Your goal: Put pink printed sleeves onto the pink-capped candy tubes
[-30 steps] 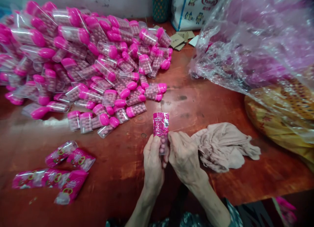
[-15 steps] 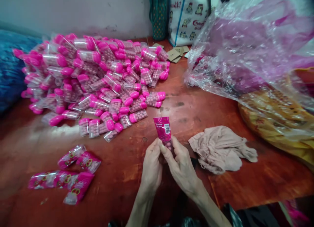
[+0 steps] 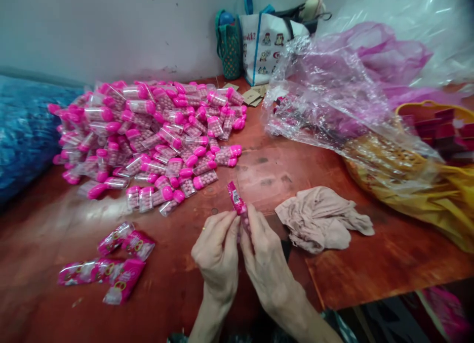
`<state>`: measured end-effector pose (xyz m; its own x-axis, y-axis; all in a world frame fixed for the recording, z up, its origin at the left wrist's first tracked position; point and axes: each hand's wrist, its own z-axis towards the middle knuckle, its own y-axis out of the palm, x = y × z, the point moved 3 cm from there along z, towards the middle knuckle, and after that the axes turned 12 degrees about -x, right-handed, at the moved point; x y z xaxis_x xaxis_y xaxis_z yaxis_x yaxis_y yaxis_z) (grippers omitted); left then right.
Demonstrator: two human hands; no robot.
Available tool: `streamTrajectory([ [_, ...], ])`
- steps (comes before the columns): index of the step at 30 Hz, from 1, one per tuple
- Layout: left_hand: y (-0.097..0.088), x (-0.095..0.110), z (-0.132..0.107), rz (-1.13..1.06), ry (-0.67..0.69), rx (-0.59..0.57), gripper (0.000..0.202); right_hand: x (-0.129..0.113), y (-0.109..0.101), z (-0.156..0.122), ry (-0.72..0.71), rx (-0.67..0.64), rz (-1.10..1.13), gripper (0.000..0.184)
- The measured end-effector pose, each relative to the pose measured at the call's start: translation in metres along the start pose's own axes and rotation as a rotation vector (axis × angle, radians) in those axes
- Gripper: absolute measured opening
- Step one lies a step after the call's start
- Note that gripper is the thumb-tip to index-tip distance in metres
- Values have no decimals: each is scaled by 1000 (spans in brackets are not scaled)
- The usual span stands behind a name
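Bottle (image 3: 246,222): held up tilted btwn both hands, above near-middle of surface (image 3: 174,276); pink balls visible, lower part hidden by fingers.
Pink wrapper (image 3: 236,197): on bottle's top end, seen nearly edge-on, leaning L.
L hand (image 3: 217,249): grip closed, thumb & fingers pinching bottle's L side; ring on one finger.
R hand (image 3: 267,260): grip also closed, thumb & fingers on R side.
Wrapped packs (image 3: 124,282): approx. 5, lay L of hands, pink w/ clear ends.
Cloth (image 3: 323,218): crumpled, near R hand.
Bottle pile (image 3: 171,137): big heap, pink caps, beyond hands to L.
Blue bag (image 3: 25,133): far L, by heap.
Card pcs (image 3: 252,97): behind, btwn heap & plastic sheet (image 3: 314,103).
Yellow basket (image 3: 429,104): R side, partly under sheet; dk red items inside, unclear.
Teal bag (image 3: 230,54), white bag (image 3: 272,46): stood at back, side by side.
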<state>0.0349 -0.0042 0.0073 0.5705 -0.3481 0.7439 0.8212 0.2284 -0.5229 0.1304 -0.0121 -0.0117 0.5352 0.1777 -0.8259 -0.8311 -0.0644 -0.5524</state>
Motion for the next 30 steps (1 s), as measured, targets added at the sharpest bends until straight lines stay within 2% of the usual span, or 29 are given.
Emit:
streamTrajectory([
  [4, -7, 2, 7, 123, 84, -146, 20, -8, -1, -1, 35, -76, -28, 43],
  [7, -12, 4, 13, 238, 120, -235, 12, -12, -2, 1, 25, -86, -17, 42],
  [10, -14, 4, 17, 324, 89, -322, 7, -14, 0, 2, -4, -105, -9, 40],
  [13, -12, 0, 19, 365, 32, -382, 10, -13, 5, 2, 26, -113, -44, 39],
  [21, -11, -2, 16, 305, 75, -370, 10, -7, 19, -16, -7, -32, -266, 46],
  [26, -17, 6, 9, 284, 148, -271, 8, -11, 26, -24, -28, 90, -248, 57],
  [30, -19, 5, 3, 273, 149, -234, 10, -12, 28, -21, -46, 96, -216, 59],
])
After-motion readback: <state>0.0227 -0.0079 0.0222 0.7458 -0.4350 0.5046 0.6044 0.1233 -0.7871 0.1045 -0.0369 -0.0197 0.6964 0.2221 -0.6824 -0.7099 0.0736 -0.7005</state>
